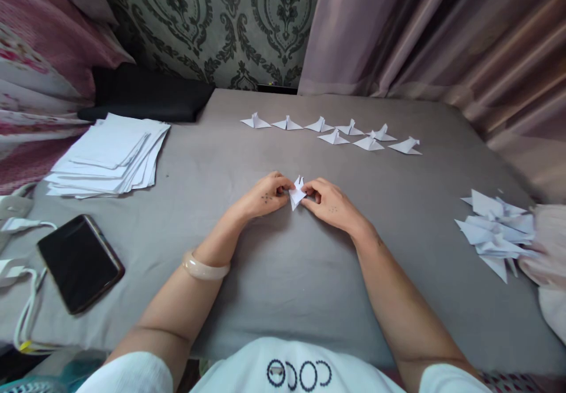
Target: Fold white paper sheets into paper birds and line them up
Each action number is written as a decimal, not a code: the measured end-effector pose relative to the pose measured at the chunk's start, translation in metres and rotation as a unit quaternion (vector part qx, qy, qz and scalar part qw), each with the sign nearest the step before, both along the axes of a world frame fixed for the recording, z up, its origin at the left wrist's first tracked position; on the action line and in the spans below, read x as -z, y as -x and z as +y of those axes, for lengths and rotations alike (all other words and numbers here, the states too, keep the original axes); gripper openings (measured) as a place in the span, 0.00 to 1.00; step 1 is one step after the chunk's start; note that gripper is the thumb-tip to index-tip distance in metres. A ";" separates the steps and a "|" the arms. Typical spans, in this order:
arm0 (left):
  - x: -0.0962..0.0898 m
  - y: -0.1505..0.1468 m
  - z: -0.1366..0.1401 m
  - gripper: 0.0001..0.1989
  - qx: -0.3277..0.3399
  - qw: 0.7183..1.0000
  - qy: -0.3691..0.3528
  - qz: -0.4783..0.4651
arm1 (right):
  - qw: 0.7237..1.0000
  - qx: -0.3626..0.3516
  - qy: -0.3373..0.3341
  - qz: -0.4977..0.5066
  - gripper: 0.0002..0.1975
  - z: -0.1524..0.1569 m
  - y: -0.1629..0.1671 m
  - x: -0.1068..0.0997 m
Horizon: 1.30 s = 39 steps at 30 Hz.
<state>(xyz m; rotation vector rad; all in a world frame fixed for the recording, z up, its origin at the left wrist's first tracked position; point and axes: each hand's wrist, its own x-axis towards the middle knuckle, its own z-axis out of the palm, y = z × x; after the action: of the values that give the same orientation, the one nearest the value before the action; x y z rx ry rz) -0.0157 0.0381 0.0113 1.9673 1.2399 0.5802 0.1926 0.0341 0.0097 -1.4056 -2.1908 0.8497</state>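
Between my two hands is a small white folded-paper piece (296,195), with a pointed lower end and two narrow tips at the top. My left hand (269,195) pinches its left edge between thumb and fingers. On the opposite edge, my right hand (328,202) grips it the same way. Both hands are low over the middle of the grey cloth surface (292,281). Beyond them, several folded white paper birds (333,137) stand in two uneven rows.
A stack of white paper sheets (110,154) lies at the left, before a folded black cloth (145,92). Nearer are a dark phone (81,263) and white cables (30,304). Several folded paper pieces (495,231) are heaped at the right edge. Curtains (375,33) hang behind.
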 end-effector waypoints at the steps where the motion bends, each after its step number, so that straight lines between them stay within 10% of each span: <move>1: 0.000 0.000 0.000 0.15 0.000 1.000 0.000 -0.003 | 1.000 -0.001 -0.001 0.004 0.06 0.000 0.000 0.001; 39: 0.008 -0.010 0.006 0.06 -0.099 0.995 -0.011 0.015 | 0.989 0.133 0.055 0.041 0.08 0.007 0.009 0.005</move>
<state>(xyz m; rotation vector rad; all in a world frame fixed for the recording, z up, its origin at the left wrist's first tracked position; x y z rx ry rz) -0.0061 0.0440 0.0034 1.8895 1.4633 0.6661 0.1833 0.0408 0.0043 -1.6412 -1.8666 0.9223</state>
